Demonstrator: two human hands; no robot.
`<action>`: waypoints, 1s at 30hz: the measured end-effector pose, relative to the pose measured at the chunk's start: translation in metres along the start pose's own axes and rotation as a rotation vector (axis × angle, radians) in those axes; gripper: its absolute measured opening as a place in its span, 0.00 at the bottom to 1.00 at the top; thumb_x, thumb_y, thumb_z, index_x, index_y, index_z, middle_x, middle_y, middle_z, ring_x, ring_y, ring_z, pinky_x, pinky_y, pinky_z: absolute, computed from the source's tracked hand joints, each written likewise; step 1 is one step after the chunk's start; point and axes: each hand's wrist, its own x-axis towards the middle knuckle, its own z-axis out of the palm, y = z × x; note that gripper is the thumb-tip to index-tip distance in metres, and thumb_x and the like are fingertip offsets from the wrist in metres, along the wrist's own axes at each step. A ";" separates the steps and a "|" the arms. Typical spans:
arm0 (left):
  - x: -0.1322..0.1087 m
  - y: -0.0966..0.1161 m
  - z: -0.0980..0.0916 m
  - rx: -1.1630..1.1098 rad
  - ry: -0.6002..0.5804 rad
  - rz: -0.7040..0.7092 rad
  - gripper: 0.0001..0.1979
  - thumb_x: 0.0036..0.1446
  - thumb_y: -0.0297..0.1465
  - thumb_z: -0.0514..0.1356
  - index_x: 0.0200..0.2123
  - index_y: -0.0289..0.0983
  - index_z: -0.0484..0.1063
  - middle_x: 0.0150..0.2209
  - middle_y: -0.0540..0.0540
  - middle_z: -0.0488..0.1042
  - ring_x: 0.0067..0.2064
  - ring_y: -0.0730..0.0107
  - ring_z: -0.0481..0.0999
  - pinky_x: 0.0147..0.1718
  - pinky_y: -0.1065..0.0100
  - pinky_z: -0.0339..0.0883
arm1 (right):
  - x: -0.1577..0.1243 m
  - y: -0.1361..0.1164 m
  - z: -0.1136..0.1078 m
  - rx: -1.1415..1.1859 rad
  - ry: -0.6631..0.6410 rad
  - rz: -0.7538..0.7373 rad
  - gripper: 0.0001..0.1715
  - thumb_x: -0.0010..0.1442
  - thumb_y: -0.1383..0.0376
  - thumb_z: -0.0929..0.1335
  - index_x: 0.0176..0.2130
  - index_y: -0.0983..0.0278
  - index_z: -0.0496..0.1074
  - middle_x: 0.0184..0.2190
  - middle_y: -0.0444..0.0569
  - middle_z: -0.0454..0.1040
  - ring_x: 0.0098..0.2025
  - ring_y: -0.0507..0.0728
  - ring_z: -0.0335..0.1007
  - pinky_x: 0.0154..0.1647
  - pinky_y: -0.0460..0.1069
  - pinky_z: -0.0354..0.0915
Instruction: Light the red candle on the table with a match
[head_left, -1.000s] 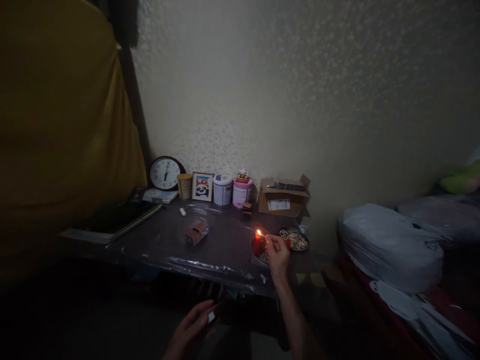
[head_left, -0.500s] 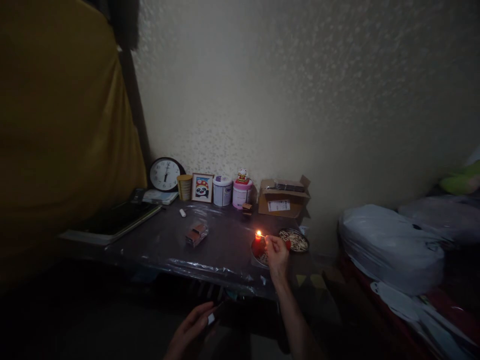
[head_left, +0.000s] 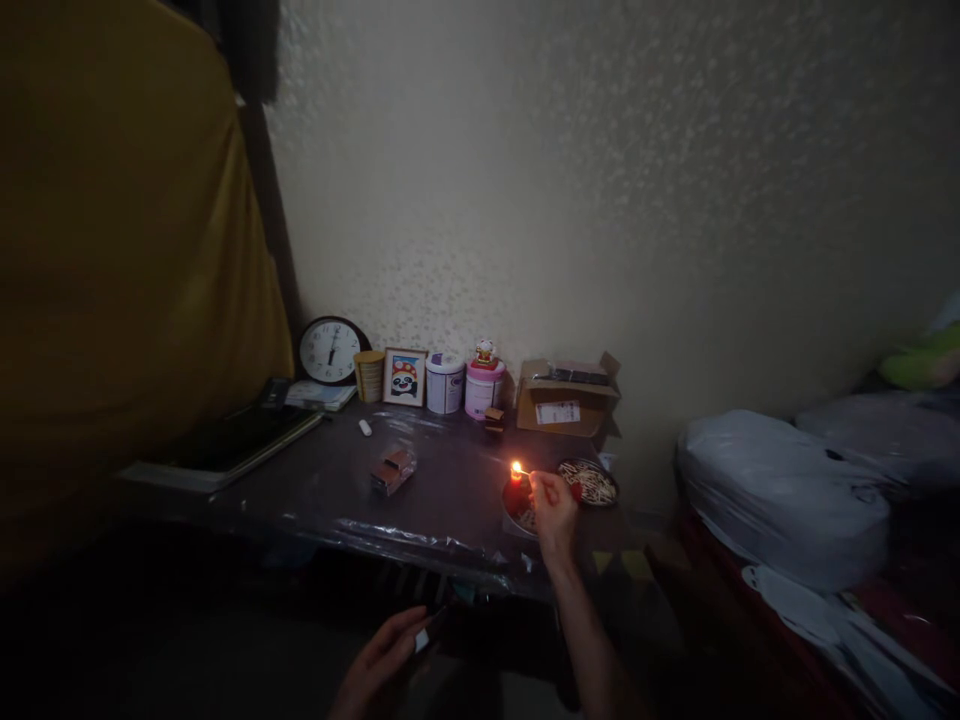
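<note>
My right hand [head_left: 555, 505] pinches a matchstick [head_left: 526, 473], its tip at the flame of a short red candle [head_left: 516, 480]. The candle stands upright in a round dish [head_left: 511, 518], partly hidden behind my hand. Just right of that hand is another round dish [head_left: 616, 492] heaped with matchsticks [head_left: 589, 482]. Low in front of the table's edge, my left hand [head_left: 386, 655] is closed on a small, dark, flat thing with a white patch [head_left: 421, 640]; the dimness hides its kind.
The table [head_left: 450, 490] has a clear plastic cover. On it are a matchbox-like pack [head_left: 394, 468], a small white item [head_left: 365, 427] and a laptop-like slab [head_left: 255, 450]. Along the wall stand a clock [head_left: 330, 350], a framed picture [head_left: 405, 378], tins [head_left: 445, 385] and a cardboard box [head_left: 566, 405].
My right hand stays at the candle, the match almost unmoved. My left hand has turned slightly, and more of the dark thing in it shows.
</note>
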 end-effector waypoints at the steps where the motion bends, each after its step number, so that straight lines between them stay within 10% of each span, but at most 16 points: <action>1: -0.001 0.001 0.001 0.005 -0.001 0.001 0.16 0.38 0.33 0.68 0.34 0.36 0.77 0.42 0.38 0.78 0.53 0.46 0.67 0.53 0.53 0.56 | 0.000 0.000 0.000 0.001 -0.001 0.003 0.15 0.49 0.56 0.67 0.28 0.66 0.71 0.24 0.47 0.73 0.25 0.53 0.68 0.27 0.48 0.66; 20: -0.003 0.001 0.002 -0.015 0.002 0.000 0.15 0.37 0.34 0.68 0.33 0.36 0.77 0.41 0.39 0.79 0.53 0.46 0.68 0.53 0.54 0.57 | -0.004 -0.038 -0.009 0.083 0.010 0.054 0.15 0.47 0.55 0.68 0.28 0.66 0.70 0.21 0.43 0.70 0.20 0.50 0.63 0.22 0.45 0.62; 30: 0.004 -0.003 -0.006 -0.010 -0.030 -0.006 0.17 0.36 0.34 0.68 0.33 0.36 0.77 0.40 0.38 0.79 0.52 0.45 0.69 0.52 0.52 0.58 | 0.050 -0.064 -0.119 -0.001 0.027 0.010 0.21 0.52 0.49 0.61 0.27 0.63 0.69 0.20 0.42 0.66 0.18 0.49 0.57 0.21 0.46 0.57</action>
